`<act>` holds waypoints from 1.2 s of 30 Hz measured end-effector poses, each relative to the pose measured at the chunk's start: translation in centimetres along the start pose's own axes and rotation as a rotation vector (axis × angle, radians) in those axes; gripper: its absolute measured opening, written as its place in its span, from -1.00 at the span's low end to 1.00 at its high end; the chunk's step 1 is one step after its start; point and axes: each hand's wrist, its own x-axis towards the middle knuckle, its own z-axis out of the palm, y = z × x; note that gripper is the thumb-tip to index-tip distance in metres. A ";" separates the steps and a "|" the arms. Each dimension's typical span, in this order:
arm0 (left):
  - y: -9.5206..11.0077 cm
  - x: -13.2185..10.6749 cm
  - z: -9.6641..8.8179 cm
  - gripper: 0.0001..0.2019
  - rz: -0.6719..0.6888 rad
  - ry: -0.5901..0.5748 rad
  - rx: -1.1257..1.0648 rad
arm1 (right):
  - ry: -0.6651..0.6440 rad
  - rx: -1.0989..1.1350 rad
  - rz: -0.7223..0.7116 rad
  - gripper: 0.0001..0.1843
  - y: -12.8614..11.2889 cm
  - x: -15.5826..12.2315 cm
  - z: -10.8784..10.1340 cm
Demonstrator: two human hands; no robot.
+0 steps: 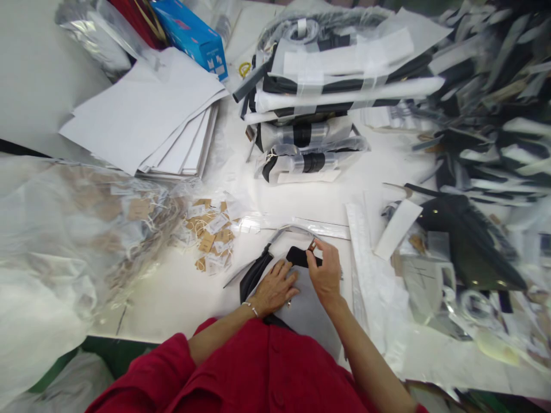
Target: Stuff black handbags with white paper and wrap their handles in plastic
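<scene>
A grey handbag with a black side (312, 307) lies on the table against my body, its thin grey strap (287, 228) arching away at the far edge. My left hand (275, 288) rests on the bag's grey face with its fingers spread, fingertips close to a black flat piece (298, 257). At the right end of that black piece, my right hand (325, 272) is closed in a pinch. A small metal-looking part shows at its fingertips, by the strap's end. My fingers partly hide what is between them.
Loose brown and white hang tags (213, 238) lie left of the bag, beside clear plastic bags (86, 229). White paper sheets (163, 109) and a blue box (193, 37) stand behind. Wrapped bags (318, 160) are stacked at the back. A dark bag (465, 241) lies right.
</scene>
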 end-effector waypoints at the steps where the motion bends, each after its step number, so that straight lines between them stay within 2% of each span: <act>1: 0.0 -0.1 0.1 -0.52 -0.005 0.016 0.003 | -0.078 -0.009 -0.071 -0.70 0.1 -0.8 -0.3; 3: -0.1 -0.3 0.2 -0.55 -0.020 0.047 0.006 | -0.288 -0.072 -0.140 -0.74 0.4 -2.3 -0.7; 5: 0.0 -0.3 -0.1 -0.62 -0.031 0.056 0.016 | -0.464 -0.179 -0.115 -0.70 0.7 -3.5 -1.1; 8: 0.4 0.3 -1.5 -0.66 -0.030 -0.024 0.068 | -0.608 -0.310 -0.069 -0.58 0.9 -4.5 -1.8; 11: 0.5 1.7 -3.2 -0.61 0.009 -0.167 0.164 | -0.684 -0.378 -0.117 -0.53 0.7 -4.9 -2.6; 14: -0.3 2.7 -4.2 -0.49 0.105 -0.210 0.248 | -0.676 -0.374 -0.133 -0.50 0.8 -5.5 -2.8; 16: -1.1 2.9 -4.3 -0.37 0.157 -0.193 0.256 | -0.625 -0.363 -0.131 -0.42 1.2 -6.2 -2.6; 19: -2.2 2.4 -4.4 -0.24 0.168 -0.158 0.205 | -0.543 -0.340 -0.129 -0.33 1.7 -7.1 -2.3; 22: -2.8 1.8 -4.6 -0.33 0.157 -0.138 0.137 | -0.520 -0.320 -0.116 -0.35 1.9 -7.6 -2.2; 27: -3.0 1.7 -4.8 -0.37 0.166 -0.140 0.102 | -0.533 -0.294 -0.122 -0.52 2.0 -8.1 -1.8; 36: -2.1 1.6 -2.4 -0.50 0.016 -0.118 0.168 | -0.430 -0.454 -0.018 -0.50 1.7 -8.4 0.3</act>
